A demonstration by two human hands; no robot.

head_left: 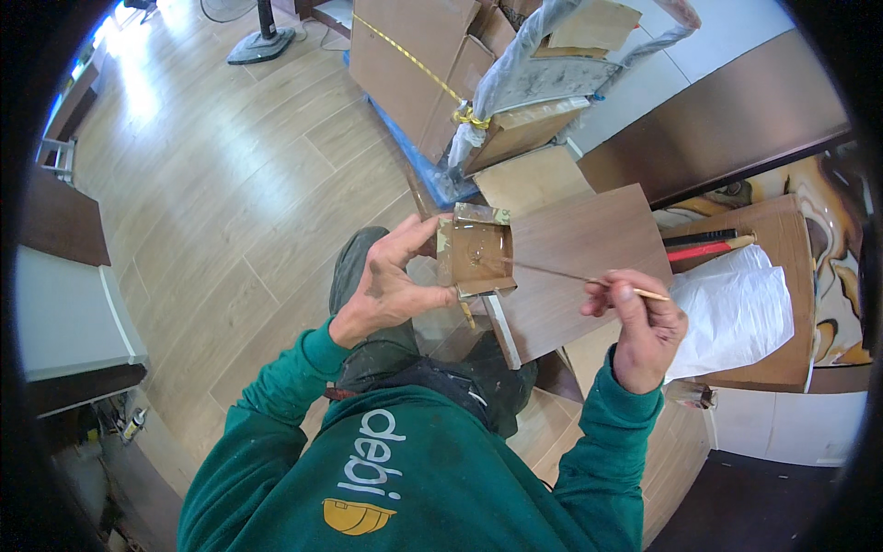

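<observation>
My left hand (394,278) is wrapped around the left side of a small open cardboard box (482,215), thumb below and fingers above. Its brown inside looks wet and shiny, and pale patches mark its outer flaps. Between the thumb and fingers of my right hand (647,324) is a thin brush-like stick (572,275), dark along its shaft and light at the hand end. The stick's far tip reaches the right edge of the box; whether it touches is too small to tell. Dark smudges show on the back of my left hand.
A wood-look panel (589,267) lies just right of the box. Beyond it, a plastic-wrapped trolley (515,83) carries large cardboard sheets (405,64). White sheeting (736,308) and a red-and-black tool (704,248) rest on cardboard at the right. A stand base (261,46) stands on the floor far left.
</observation>
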